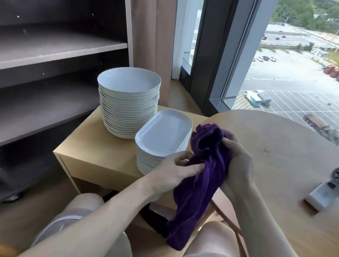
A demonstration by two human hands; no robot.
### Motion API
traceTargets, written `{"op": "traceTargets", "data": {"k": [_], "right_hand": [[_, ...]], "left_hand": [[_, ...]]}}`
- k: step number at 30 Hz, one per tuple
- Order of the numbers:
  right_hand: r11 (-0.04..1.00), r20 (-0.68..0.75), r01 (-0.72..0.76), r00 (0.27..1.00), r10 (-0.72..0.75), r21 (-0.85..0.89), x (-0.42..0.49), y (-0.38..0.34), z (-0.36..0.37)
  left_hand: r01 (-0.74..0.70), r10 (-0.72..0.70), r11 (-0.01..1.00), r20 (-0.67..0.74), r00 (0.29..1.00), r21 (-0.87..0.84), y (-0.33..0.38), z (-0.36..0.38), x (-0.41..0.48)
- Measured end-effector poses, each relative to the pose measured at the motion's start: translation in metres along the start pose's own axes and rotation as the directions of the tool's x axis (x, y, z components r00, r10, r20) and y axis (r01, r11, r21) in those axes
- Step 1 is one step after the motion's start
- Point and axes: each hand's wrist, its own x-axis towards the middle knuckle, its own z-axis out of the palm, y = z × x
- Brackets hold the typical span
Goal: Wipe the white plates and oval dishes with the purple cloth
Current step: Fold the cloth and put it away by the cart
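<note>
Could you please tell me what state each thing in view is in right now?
purple cloth: bunched, held in both hands, lower end hanging free.
left hand: gripping the cloth.
right hand: gripping the cloth.
round plates: stacked on the wooden cabinet, untouched.
oval dishes: stacked beside them, untouched.
shelving unit: shelves bare.
small fan: lying on the round table.
</note>
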Motion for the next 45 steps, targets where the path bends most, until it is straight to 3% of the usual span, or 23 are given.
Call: {"op": "traceTargets", "data": {"k": [2,6,9,11,15,18,20,22,24,27,32,34,36,37,38,40,42,45], "right_hand": [[0.996,-0.038,0.007,0.999,-0.01,-0.092,0.002,0.005,-0.001],[0.981,-0.062,-0.178,0.983,0.173,-0.081,0.001,0.015,-0.001],[0.959,0.042,-0.254,0.964,0.261,-0.127,-0.005,0.021,-0.004],[0.93,0.008,-0.304,0.95,0.312,-0.209,-0.008,0.024,-0.007],[0.906,-0.057,-0.347,0.937,0.344,-0.241,-0.009,0.025,-0.004],[0.892,-0.042,-0.348,0.935,0.351,-0.288,-0.01,0.021,0.007],[0.902,-0.021,-0.309,0.948,0.318,-0.303,-0.012,0.02,0.014],[0.953,-0.028,-0.247,0.969,0.246,-0.177,-0.014,0.017,0.021],[0.99,0.001,-0.133,0.991,0.133,-0.044,-0.019,0.008,0.027],[1.0,0.104,0.009,0.995,-0.008,-0.011,-0.027,-0.002,0.04],[0.997,0.177,0.067,0.982,-0.059,-0.041,-0.036,-0.013,0.069],[0.997,0.178,0.07,0.982,-0.067,-0.011,-0.038,-0.022,0.076],[0.985,0.143,0.135,0.983,-0.119,-0.111,-0.038,-0.027,0.082],[0.954,0.118,0.195,0.978,-0.171,-0.228,-0.038,-0.028,0.086],[0.904,0.115,0.254,0.967,-0.228,-0.344,-0.039,-0.029,0.09],[0.826,0.174,0.317,0.948,-0.266,-0.465,-0.044,-0.027,0.098],[0.821,0.236,0.308,0.947,-0.218,-0.48,-0.051,-0.026,0.106],[0.769,0.227,0.355,0.935,-0.274,-0.532,-0.057,-0.028,0.115]], "left_hand": [[-0.049,0.054,0.997,-0.088,0.995,0.059,0.003,0.0,-0.002],[-0.124,0.156,0.981,-0.223,0.962,0.15,0.009,0.001,-0.009],[-0.165,0.192,0.98,-0.304,0.933,0.112,0.02,-0.008,-0.013],[-0.16,0.173,0.985,-0.338,0.925,0.064,0.028,-0.015,-0.015],[-0.157,0.135,0.986,-0.306,0.942,-0.049,0.037,-0.029,-0.027],[-0.171,0.159,0.985,-0.223,0.962,-0.033,0.039,-0.038,-0.039],[-0.174,0.175,0.984,-0.179,0.968,0.021,0.039,-0.041,-0.048],[-0.186,0.191,0.981,-0.173,0.966,0.047,0.038,-0.042,-0.056],[-0.189,0.199,0.98,-0.246,0.948,0.066,0.037,-0.046,-0.062],[-0.151,0.19,0.979,-0.333,0.924,0.141,0.043,-0.053,-0.063],[0.036,-0.026,0.998,-0.224,0.974,0.041,0.063,-0.049,-0.058],[0.081,-0.055,0.993,-0.285,0.957,0.082,0.072,-0.043,-0.055],[0.026,0.094,0.969,-0.465,0.88,0.245,0.08,-0.037,-0.056],[-0.027,0.163,0.967,-0.535,0.829,0.254,0.083,-0.035,-0.058],[-0.074,0.16,0.981,-0.531,0.832,0.18,0.089,-0.033,-0.059],[-0.074,0.055,0.996,-0.29,0.956,-0.058,0.102,-0.028,-0.065],[-0.035,0.021,0.992,-0.116,0.993,-0.12,0.114,-0.024,-0.069],[-0.041,0.012,0.988,-0.187,0.982,-0.15,0.125,-0.02,-0.07]]}}
